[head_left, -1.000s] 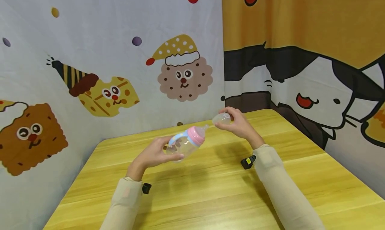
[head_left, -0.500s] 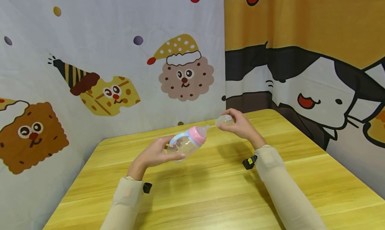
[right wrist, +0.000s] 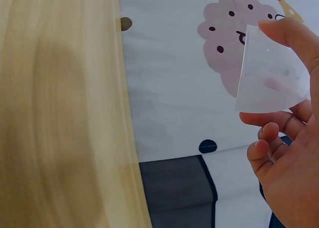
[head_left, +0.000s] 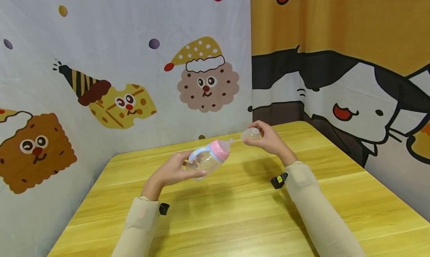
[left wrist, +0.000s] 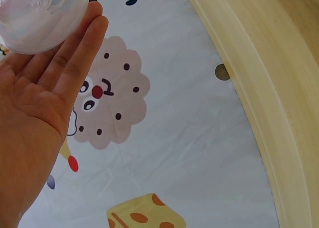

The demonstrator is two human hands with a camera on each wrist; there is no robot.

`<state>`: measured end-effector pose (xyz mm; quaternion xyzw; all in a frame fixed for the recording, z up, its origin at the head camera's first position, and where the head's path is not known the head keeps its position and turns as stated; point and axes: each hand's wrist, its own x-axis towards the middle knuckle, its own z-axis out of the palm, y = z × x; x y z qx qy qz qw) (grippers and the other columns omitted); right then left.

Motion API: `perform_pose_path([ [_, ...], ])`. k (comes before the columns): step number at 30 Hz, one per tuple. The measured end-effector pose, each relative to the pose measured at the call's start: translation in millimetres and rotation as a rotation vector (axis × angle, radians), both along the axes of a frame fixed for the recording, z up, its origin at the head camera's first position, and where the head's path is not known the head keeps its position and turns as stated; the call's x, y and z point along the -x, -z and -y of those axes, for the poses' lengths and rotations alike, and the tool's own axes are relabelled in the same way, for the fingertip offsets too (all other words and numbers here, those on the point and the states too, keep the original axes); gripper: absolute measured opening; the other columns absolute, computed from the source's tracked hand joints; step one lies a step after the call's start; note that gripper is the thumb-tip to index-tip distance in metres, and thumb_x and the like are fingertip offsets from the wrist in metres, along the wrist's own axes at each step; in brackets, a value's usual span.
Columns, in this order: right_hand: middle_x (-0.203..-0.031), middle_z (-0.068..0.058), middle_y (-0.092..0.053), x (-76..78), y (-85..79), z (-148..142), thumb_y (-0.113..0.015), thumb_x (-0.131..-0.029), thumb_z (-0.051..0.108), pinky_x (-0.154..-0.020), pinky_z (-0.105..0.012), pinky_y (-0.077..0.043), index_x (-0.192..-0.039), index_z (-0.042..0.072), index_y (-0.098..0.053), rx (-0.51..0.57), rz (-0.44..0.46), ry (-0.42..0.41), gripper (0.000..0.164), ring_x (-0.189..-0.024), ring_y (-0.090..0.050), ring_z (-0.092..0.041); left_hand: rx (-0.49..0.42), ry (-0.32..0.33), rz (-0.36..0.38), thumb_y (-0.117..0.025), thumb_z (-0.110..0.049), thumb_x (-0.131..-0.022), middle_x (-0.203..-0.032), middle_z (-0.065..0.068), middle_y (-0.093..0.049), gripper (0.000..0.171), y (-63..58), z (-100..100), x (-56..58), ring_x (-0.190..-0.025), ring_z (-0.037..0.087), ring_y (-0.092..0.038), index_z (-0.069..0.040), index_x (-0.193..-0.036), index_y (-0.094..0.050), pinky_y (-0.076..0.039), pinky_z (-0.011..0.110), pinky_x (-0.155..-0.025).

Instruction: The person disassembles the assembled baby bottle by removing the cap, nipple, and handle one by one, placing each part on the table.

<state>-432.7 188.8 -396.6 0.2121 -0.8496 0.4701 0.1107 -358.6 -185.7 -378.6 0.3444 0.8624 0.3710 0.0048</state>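
Observation:
A clear baby bottle (head_left: pixel 209 164) with a pink collar, a blue handle and a bare teat is tilted above the table, its teat pointing up and to the right. My left hand (head_left: pixel 173 170) grips it round the lower body; in the left wrist view the bottle's base (left wrist: pixel 42 21) shows past the fingers of that hand (left wrist: pixel 45 98). My right hand (head_left: pixel 268 139) pinches a translucent bottle cap (head_left: pixel 250 134) between thumb and fingers, a short gap from the teat. Up close in the right wrist view, the cap (right wrist: pixel 269 73) has its open rim facing left, away from the right hand (right wrist: pixel 294 158).
Beneath both hands lies a wood-grain table (head_left: pixel 215 216). A white cloth (head_left: pixel 127 33) printed with cartoon biscuits hangs along its back, and an orange cloth (head_left: pixel 352 25) with a cartoon cat hangs on the right. Small black devices (head_left: pixel 278 181) sit at both wrists.
Early on, the right hand and the cap shift slightly right, away from the teat. Over the last half second both hands stay almost still.

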Motion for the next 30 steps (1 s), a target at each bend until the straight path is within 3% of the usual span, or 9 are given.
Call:
perform_pose_path([
  [8,-0.108,-0.012,-0.065,1.4,5.7,-3.0,-0.087,-0.090,0.026,-0.075,-0.033,-0.047,-0.127,0.008,-0.064,0.005,0.016,-0.007,0.048,-0.088,-0.054,-0.025,0.004,-0.003,-0.001,-0.085,-0.036,-0.091,-0.119,-0.003,-0.074,0.058,-1.8,0.3,-0.3,-0.101,0.016,-0.070,-0.014,-0.142,-0.066,-0.059,0.040,-0.090],
  [17,-0.101,-0.010,-0.062,2.8,6.1,0.1,-0.088,-0.089,0.026,-0.074,-0.036,-0.044,-0.126,0.009,-0.063,-0.015,0.010,-0.015,0.047,-0.085,-0.051,-0.025,0.010,-0.011,0.006,-0.084,-0.037,-0.091,-0.117,-0.003,-0.074,0.058,-3.4,1.2,0.2,-0.101,0.016,-0.070,-0.011,-0.140,-0.067,-0.059,0.040,-0.089],
  [30,-0.106,-0.010,-0.062,4.8,8.6,2.1,-0.087,-0.089,0.023,-0.078,-0.038,-0.044,-0.128,0.009,-0.061,-0.026,0.010,-0.020,0.049,-0.088,-0.051,-0.025,0.005,-0.009,0.024,-0.084,-0.037,-0.092,-0.118,-0.002,-0.074,0.057,-3.9,0.8,-0.8,-0.102,0.017,-0.069,-0.011,-0.140,-0.066,-0.059,0.040,-0.090],
])
